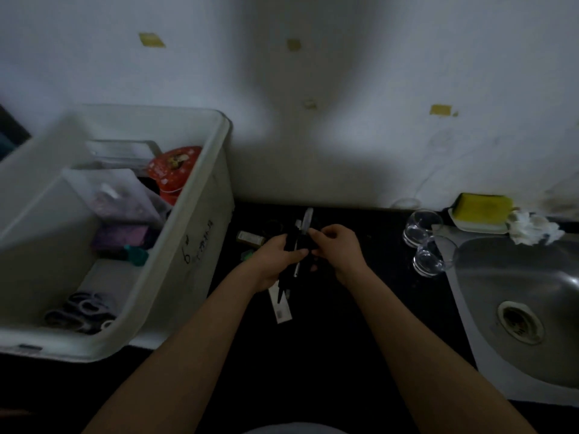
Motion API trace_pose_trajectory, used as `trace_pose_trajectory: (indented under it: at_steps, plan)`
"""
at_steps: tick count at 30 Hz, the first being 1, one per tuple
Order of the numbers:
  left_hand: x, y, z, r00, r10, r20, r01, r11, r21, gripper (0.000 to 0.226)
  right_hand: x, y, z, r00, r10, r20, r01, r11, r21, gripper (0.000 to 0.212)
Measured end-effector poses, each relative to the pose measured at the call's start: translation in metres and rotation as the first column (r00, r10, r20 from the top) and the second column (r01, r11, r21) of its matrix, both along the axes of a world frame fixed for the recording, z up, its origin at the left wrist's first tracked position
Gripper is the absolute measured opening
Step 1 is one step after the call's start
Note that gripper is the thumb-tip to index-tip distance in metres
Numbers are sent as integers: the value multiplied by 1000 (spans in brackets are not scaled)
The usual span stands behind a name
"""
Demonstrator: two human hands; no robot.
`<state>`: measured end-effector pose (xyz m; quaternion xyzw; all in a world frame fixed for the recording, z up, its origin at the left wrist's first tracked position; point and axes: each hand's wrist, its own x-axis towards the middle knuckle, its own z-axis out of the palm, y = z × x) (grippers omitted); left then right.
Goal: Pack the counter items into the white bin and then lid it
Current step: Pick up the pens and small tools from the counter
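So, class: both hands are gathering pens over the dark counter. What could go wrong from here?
1. The left hand grips a loose bundle of pens; carried to the white bin, one might slip out.
2. The two glasses sit near the sink edge; a stray right hand could knock them.

Both hands, left hand [272, 261] and right hand [340, 245], grip a bundle of pens [296, 245] beside the white bin [194, 245].

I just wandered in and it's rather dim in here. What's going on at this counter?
A person is clearing a dark counter into a white bin on their left. The left hand grips a bundle of dark, slim items, and the right hand pinches at it. The bin already holds several things and has no lid on. Two glass cups stand beside the sink.
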<state>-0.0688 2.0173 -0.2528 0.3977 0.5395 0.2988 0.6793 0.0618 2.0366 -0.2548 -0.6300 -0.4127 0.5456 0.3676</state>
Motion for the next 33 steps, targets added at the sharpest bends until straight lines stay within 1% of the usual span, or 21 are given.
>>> trace_pose_trajectory:
  at_steps: [2,4,7,9,12,14,16,18,19,22,23,25,27,29,30,31,32,33]
  plan:
    - [-12,-5,11,1000,1,-28,0,998,59,30,-15,-1,12,999,23,-22,-22,999,34,15]
    - [-16,-6,25,995,-15,-95,25,994,108,31,-25,0,22,998,40,-41,-37,997,69,14]
    - [-31,-12,55,981,-6,-192,43,981,191,27,-47,-2,43,996,69,-58,-61,990,124,26]
    - [-45,-14,78,972,-1,-236,62,966,251,24,-60,-1,60,988,52,-146,-32,990,136,28]
    - [-70,-15,116,949,19,-316,91,939,331,23,-84,0,92,958,36,-285,20,982,189,46]
    - [-93,-14,142,900,-7,-435,186,910,371,21,-103,-1,111,960,66,-273,4,968,251,48]
    - [-122,-11,161,807,-41,-588,317,871,374,18,-127,-2,123,967,94,-235,-18,951,309,46]
    - [-156,-10,170,721,-88,-687,422,842,335,17,-154,0,130,959,117,-259,-30,947,318,42]
    - [-173,-9,172,697,-119,-707,457,834,310,15,-170,1,132,953,119,-278,-31,953,300,40]
    - [-227,-11,168,652,-190,-734,491,843,218,7,-219,2,131,947,108,-302,-41,975,219,25]
    - [-244,-10,165,619,-212,-756,515,837,187,9,-236,2,130,946,105,-307,-46,980,192,20]
    - [-276,-9,157,530,-263,-806,570,815,109,6,-266,0,128,944,127,-305,-83,985,153,20]
    - [-302,-8,150,445,-290,-847,611,790,50,27,-291,0,123,943,215,-254,-184,973,140,16]
    - [-323,-7,144,393,-335,-856,610,792,-30,42,-309,-1,119,938,262,-225,-249,965,88,24]
    - [-333,-7,141,392,-366,-844,598,799,-69,44,-318,0,116,939,268,-217,-262,963,57,29]
    - [-342,-6,137,418,-392,-820,579,810,-93,45,-325,1,113,942,287,-177,-284,958,44,32]
    - [-352,-3,132,445,-413,-794,563,819,-111,44,-333,1,109,939,321,-127,-319,947,34,33]
    - [-361,0,126,452,-428,-783,554,823,-130,43,-340,1,105,930,358,-84,-357,934,25,30]
